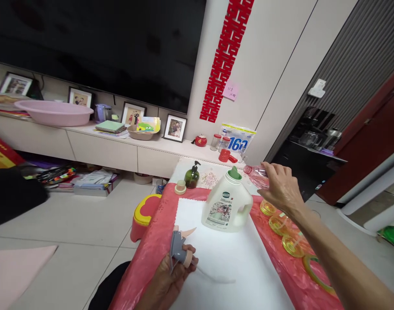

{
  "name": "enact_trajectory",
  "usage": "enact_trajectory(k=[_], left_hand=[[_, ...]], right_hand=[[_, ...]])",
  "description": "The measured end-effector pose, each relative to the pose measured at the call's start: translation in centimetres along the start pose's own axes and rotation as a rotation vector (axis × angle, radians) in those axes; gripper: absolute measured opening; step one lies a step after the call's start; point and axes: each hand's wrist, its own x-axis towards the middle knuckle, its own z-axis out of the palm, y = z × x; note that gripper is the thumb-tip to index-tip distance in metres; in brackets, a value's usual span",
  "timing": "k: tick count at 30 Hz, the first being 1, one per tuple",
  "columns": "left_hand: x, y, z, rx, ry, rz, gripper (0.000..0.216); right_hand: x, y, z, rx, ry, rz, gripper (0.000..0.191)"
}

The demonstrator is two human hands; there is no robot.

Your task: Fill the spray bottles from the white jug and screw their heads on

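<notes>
In my left hand (171,275), low in front of me, is a grey and peach trigger spray head (178,247), its thin clear tube (214,279) reaching out to the right over the white sheet. My right hand (282,185) is closed around a clear pinkish plastic bottle (257,175), which is tilted with its open neck towards the left. That neck is close to the mouth of a large white detergent jug (227,206), which stands upright with a green spout (235,173) in its opening. I cannot tell whether the two touch.
White sheet (245,267) covers the middle of the red-covered table (151,254). A green pump bottle (192,175) and a cream cap (180,187) stand at the back left. Several tape rolls (292,245) line the right side. Beside the table sits a red-yellow stool (145,211).
</notes>
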Motion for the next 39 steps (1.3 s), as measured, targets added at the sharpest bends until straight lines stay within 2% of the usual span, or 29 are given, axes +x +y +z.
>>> enact_trajectory(k=[14,24,39], left_hand=[[0.4,-0.4,-0.6,0.052,-0.016,-0.03,0.051],[0.3,-0.4,-0.6,0.053,-0.021,-0.059,0.049],[0.4,-0.6,-0.6,0.067,0.01,-0.07,0.044]], right_hand=[[1.7,-0.5,-0.4,-0.177,0.036,-0.207,0.066],[2.5,-0.6,-0.8,-0.278,0.069,-0.285,0.071],[3.3,-0.2,-1.8,-0.342,0.129,-0.348,0.065]])
